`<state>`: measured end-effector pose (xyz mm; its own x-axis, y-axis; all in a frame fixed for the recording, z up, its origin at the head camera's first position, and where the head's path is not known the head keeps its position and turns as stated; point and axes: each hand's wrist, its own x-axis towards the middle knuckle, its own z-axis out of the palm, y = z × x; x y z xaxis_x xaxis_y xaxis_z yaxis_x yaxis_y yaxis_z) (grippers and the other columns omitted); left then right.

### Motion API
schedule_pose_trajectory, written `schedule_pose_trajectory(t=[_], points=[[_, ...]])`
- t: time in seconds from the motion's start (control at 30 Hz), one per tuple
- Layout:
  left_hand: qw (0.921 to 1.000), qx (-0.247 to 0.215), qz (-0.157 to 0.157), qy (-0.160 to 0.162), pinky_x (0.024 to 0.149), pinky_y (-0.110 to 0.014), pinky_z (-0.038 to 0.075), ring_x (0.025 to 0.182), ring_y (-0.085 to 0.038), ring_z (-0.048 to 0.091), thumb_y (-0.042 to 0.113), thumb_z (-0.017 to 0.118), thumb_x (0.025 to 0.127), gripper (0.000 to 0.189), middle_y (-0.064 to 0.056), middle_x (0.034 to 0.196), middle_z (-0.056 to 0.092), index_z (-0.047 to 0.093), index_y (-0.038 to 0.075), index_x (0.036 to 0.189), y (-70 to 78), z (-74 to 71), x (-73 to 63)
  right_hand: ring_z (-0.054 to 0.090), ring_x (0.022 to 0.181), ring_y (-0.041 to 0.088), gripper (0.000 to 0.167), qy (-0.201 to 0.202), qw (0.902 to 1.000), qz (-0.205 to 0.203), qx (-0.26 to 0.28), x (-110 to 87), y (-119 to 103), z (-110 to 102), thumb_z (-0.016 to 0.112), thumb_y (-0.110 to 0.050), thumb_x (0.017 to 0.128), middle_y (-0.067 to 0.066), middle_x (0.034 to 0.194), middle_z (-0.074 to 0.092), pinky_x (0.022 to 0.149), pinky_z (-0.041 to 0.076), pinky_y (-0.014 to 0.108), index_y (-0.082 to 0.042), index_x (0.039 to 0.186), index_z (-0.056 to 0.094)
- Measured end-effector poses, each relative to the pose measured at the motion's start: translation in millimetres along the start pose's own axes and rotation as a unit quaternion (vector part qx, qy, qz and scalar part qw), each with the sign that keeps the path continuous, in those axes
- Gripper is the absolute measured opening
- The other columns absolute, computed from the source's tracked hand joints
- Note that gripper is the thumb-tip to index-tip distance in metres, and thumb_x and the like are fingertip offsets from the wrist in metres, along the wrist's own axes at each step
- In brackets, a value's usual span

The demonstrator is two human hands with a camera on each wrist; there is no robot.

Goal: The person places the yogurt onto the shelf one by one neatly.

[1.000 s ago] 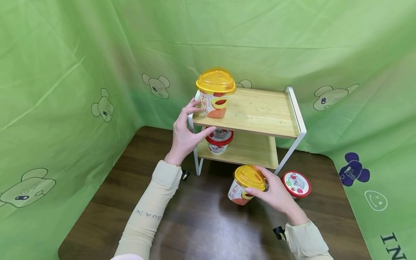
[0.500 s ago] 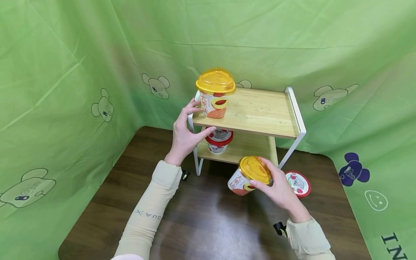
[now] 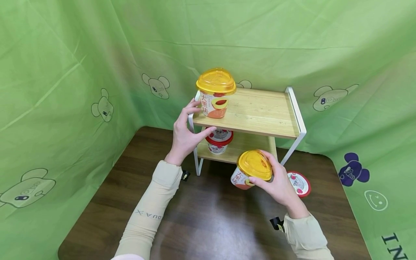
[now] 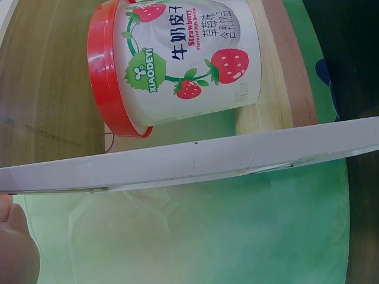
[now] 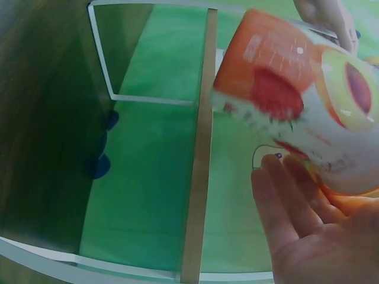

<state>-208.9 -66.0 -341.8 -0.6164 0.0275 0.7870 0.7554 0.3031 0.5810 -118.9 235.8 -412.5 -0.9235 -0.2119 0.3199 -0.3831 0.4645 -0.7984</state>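
My right hand (image 3: 278, 182) holds a peach fruit cup (image 3: 242, 178) by its yellow domed lid, thumb in front and fingers behind. This cup leans over, off the table, in front of the lower shelf. In the right wrist view the cup's peach label (image 5: 296, 89) shows close up. My left hand (image 3: 186, 135) is at the shelf rack's left end, fingers spread from the thumb. Its fingertips are right at the side of a second peach cup (image 3: 217, 94), upright on the top board. Below its thumb, a strawberry milk cup (image 4: 189, 53) with a red lid stands on the lower board.
The two-tier wooden rack (image 3: 260, 112) has white metal side frames (image 3: 296, 110). Another red-lidded cup (image 3: 299, 184) stands on the dark table (image 3: 201, 216), right of my right hand. Green printed cloth (image 3: 260, 36) hangs behind and at both sides.
My right hand has raised the peach cup from the table toward the rack, tilting it. The left hand and the other cups stay where they were.
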Motion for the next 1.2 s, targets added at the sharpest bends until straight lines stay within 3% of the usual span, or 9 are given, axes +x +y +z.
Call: schedule_pose_trajectory(t=[0.3, 0.67, 1.2], points=[[1.0, -0.009, 0.003, 0.0, 0.117, -0.04, 0.031, 0.143, -0.033, 0.04, -0.001, 0.091, 0.071, 0.058, -0.023, 0.14, 0.056, 0.054, -0.008, 0.114, 5.0, -0.6, 0.7, 0.055, 0.114, 0.015, 0.086, 0.013, 0.9987, -0.02, 0.045, 1.8, -2.9, 1.6, 0.084, -0.005, 0.079, 0.007, 0.133, 0.059, 0.096, 0.042, 0.017, -0.014, 0.153, 0.04], [1.0, -0.007, 0.005, 0.0, 0.117, -0.04, 0.031, 0.144, -0.031, 0.039, -0.001, 0.091, 0.072, 0.058, -0.023, 0.14, 0.056, 0.053, -0.008, 0.115, 5.1, -0.8, 0.7, 0.056, 0.114, 0.013, 0.09, 0.024, 0.9965, -0.053, 0.06, 3.6, -11.4, -2.7, 0.083, 0.003, 0.075, 0.009, 0.132, 0.061, 0.096, 0.042, 0.018, -0.012, 0.153, 0.042], [0.9999, -0.01, 0.014, 0.003, 0.116, -0.041, 0.032, 0.143, -0.033, 0.04, -0.002, 0.091, 0.071, 0.057, -0.024, 0.139, 0.056, 0.053, -0.009, 0.113, 4.0, -0.3, 1.0, 0.054, 0.12, 0.019, 0.092, 0.07, 0.9851, -0.118, 0.104, 8.7, -21.7, -6.4, 0.078, 0.012, 0.065, 0.012, 0.135, 0.057, 0.102, 0.04, 0.025, -0.003, 0.148, 0.043]])
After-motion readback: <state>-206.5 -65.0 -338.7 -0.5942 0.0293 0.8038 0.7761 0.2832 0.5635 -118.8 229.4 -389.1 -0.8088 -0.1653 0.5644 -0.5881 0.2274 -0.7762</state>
